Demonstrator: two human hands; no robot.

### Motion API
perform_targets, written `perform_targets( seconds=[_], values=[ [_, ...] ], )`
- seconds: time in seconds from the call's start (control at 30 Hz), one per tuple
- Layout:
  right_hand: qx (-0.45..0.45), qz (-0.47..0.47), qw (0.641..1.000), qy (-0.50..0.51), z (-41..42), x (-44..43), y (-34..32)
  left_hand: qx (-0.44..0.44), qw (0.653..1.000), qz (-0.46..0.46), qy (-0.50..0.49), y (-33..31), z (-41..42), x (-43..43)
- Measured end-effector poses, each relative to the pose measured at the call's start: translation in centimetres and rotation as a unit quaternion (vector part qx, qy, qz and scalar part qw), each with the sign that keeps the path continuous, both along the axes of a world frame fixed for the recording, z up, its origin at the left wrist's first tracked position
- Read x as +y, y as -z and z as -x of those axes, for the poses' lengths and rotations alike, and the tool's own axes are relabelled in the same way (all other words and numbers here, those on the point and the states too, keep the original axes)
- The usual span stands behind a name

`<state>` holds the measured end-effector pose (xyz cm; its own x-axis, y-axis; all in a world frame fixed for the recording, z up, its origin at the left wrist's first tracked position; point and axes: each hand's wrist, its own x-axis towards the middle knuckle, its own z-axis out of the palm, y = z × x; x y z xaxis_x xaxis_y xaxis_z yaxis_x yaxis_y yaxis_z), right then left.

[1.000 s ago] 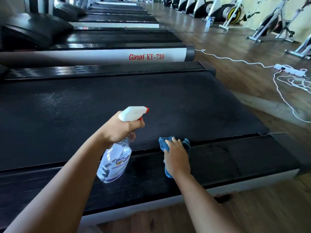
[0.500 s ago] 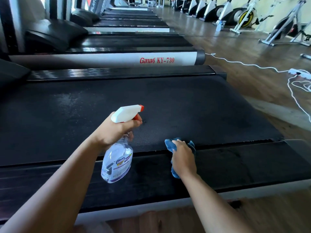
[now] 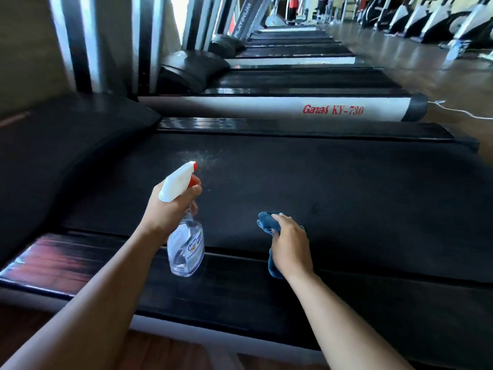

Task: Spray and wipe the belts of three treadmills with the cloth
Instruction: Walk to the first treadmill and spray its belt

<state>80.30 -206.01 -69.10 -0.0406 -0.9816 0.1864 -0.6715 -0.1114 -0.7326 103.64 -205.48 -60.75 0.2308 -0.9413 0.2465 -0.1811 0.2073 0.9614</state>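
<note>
Head view: your left fingers [image 3: 197, 188] curl round the bottle [image 3: 186, 247], squeezing its trigger. Your right fingers [image 3: 280, 218] bunch the cloth [image 3: 266, 221] on the belt [image 3: 320, 188]. You've swung left, and fresh mist [image 3: 205, 158] is landing, so I'd say wiping comes next.

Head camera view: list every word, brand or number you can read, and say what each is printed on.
"Ganas KY-730": red, on the white side rail of the next treadmill.
"PLATINUM": on a slanted upright of a farther treadmill.
"Ganso", as best it reads: on the spray bottle label; its smaller print is too blurred to read.
</note>
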Motion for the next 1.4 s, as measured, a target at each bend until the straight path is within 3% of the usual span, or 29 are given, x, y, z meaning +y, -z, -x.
perform_targets(
  seconds=[0.23, 0.67, 1.2, 1.4],
  values=[
    [-0.004, 0.02, 0.996, -0.088, -10.2, -0.3, 0.3, 0.002, 0.993, 0.007, -0.119, 0.5, -9.0, 1.5],
    [0.023, -0.003, 0.982, -0.187, -23.0, -0.4, 2.6, 0.004, 0.973, 0.024, -0.229, 0.5, -20.3, 4.2],
    [0.072, -0.006, 0.968, -0.239, -24.5, 1.2, 4.5, 0.043, 0.965, 0.02, -0.259, 2.5, -22.9, 4.5],
    [0.068, -0.037, 0.963, -0.258, -23.8, 1.2, 4.0, -0.003, 0.964, 0.023, -0.267, 2.4, -22.9, 6.1]
  ],
)
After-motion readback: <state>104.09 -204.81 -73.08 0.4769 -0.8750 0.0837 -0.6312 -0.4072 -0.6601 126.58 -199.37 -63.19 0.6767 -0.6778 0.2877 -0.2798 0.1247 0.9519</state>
